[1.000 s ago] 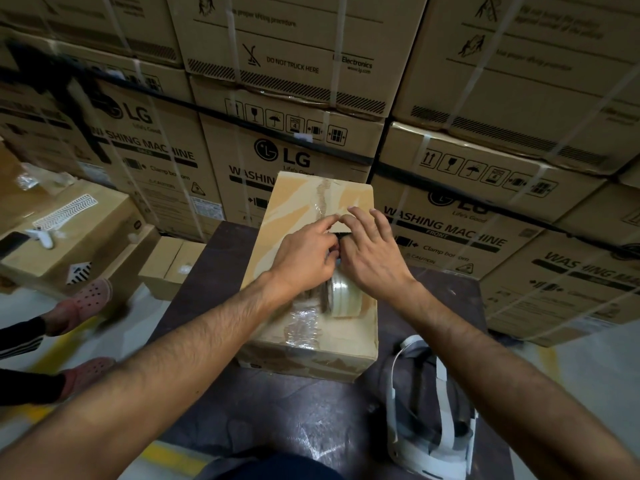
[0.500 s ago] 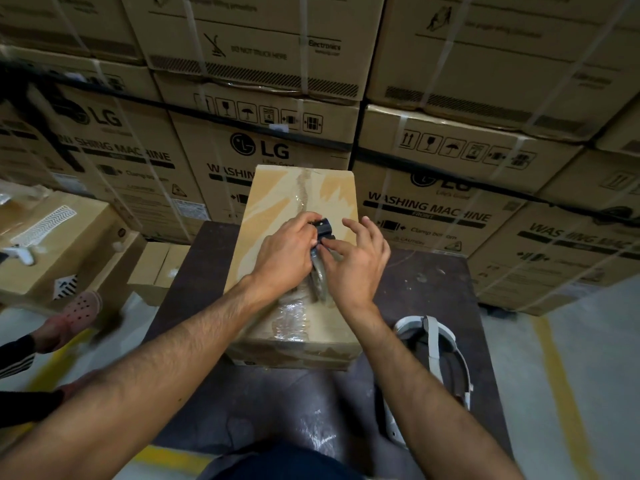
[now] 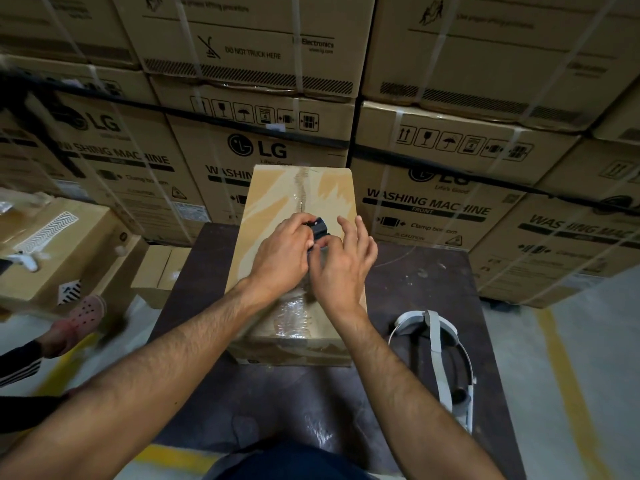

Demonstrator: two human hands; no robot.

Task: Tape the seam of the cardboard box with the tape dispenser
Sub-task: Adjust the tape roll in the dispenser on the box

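A tall cardboard box [image 3: 273, 209] stands on a dark table [image 3: 415, 282]. Crinkled clear tape [image 3: 302, 192] runs along its top seam, with more near the front edge. My left hand [image 3: 282, 252] grips the black tape dispenser [image 3: 319, 229] over the middle of the seam. My right hand [image 3: 346, 265] is beside it, thumb and forefinger at the dispenser, the other fingers spread and raised. The tape roll is mostly hidden between my hands.
Stacked washing machine cartons [image 3: 433, 202] wall off the back. A white head strap [image 3: 436, 348] lies on the table at right. Smaller boxes [image 3: 59, 244] and another person's pink-shoed feet [image 3: 85, 311] are at left. A yellow floor line [image 3: 568, 386] runs at right.
The dispenser has tipped up from lying flat on the box, its black head now showing between my hands. My right fingers have lifted and spread. The camera has shifted slightly.
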